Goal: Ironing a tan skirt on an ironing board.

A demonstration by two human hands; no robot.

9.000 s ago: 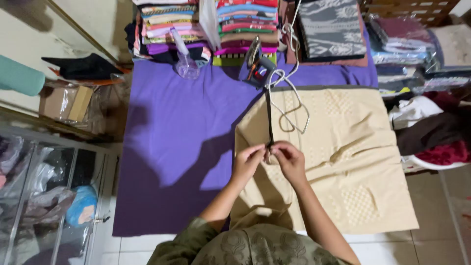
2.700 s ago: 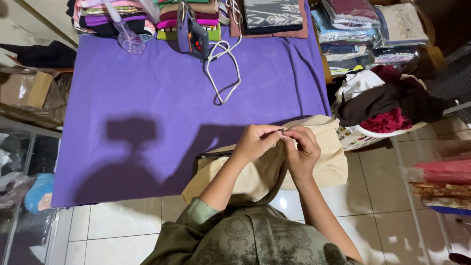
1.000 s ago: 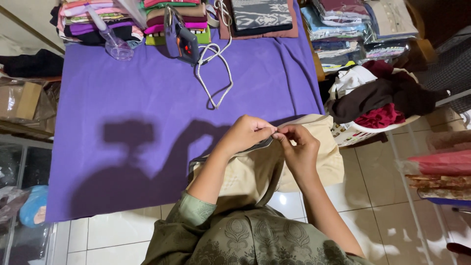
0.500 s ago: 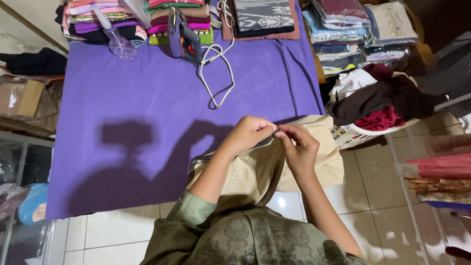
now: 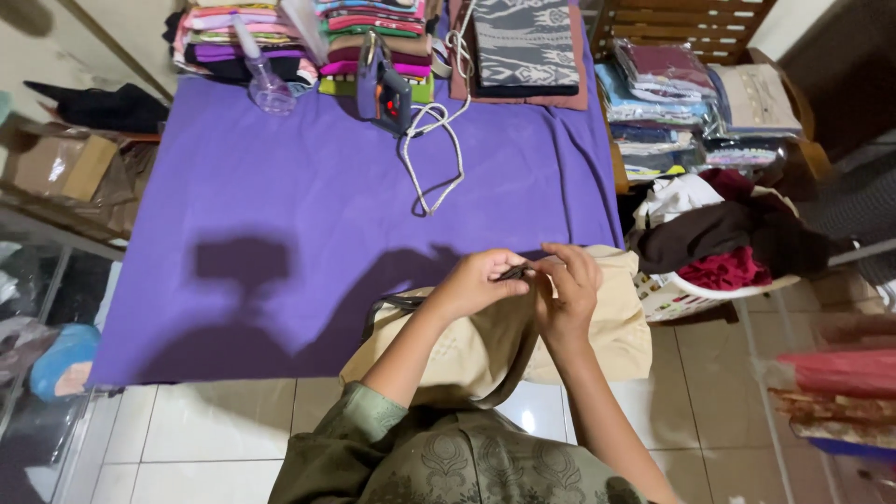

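- Head view: beige cloth [image 5: 597, 327] bunched at the near right edge of the purple sheet [image 5: 280, 233]
- left hand [image 5: 476, 283] and right hand [image 5: 567, 289] both pinched shut on its dark strap [image 5: 515, 272]
- iron [image 5: 383, 89] and white cord [image 5: 434, 149] far, before folded stacks [image 5: 373, 23]

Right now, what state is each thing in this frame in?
Beige cloth: folded, hanging off the table edge, held.
Dark strap: pinched between both hands.
Left hand: closed on the strap.
Right hand: fingers pinching the strap.
Iron: upright, cord looped loose.
Spray bottle: standing upright.
Purple cover: spread flat.
Laundry basket: heaped with clothes.
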